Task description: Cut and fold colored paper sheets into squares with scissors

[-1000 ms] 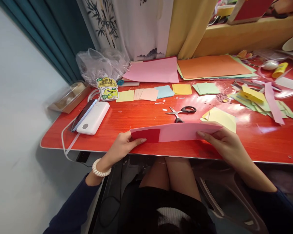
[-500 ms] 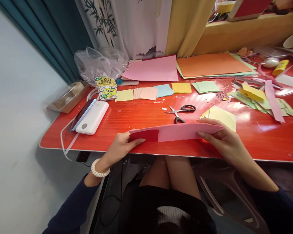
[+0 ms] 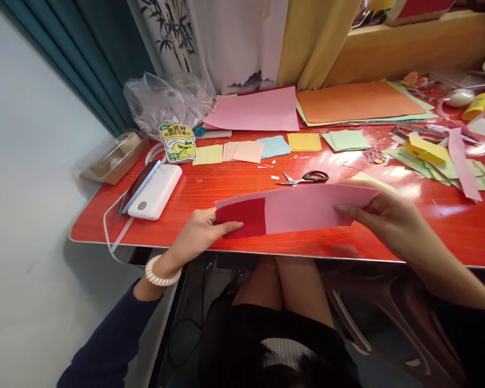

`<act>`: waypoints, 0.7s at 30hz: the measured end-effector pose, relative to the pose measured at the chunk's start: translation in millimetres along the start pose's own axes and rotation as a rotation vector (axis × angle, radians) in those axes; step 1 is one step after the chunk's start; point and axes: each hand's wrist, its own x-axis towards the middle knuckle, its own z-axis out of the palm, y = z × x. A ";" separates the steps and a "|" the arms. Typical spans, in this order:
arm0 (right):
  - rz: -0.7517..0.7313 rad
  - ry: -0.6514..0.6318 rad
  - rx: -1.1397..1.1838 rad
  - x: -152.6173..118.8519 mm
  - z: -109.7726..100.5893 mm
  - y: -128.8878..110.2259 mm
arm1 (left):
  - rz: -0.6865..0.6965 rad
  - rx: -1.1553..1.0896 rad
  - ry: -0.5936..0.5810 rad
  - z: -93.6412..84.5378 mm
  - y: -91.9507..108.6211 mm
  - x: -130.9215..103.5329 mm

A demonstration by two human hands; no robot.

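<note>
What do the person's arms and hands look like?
The left hand and right hand wear no gloves. The left sleeve is navy and stops short of a chunky, cream, coiled bracelet. The right sleeve looks nearly black in the shadow.

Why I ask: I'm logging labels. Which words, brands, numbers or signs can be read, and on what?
"金豆芽" – top line on the lemon-picture label, slightly blurred.
"金银花苹果汁" – line beneath it; smaller print there is unreadable.
White device: faint mark, too small to read.
Held pink paper: no visible text.
</note>
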 end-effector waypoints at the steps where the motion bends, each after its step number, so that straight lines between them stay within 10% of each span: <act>1: 0.009 -0.015 -0.006 5.5 -3.8 -5.6 | -0.026 -0.047 -0.018 -0.7 4.2 0.9; 9: 0.123 -0.104 -0.076 23.5 -14.1 -47.7 | -0.094 -0.192 -0.044 1.9 22.1 -2.5; 21: 0.132 -0.113 -0.043 19.1 -16.5 -39.4 | -0.136 -0.282 -0.078 2.9 22.2 -7.4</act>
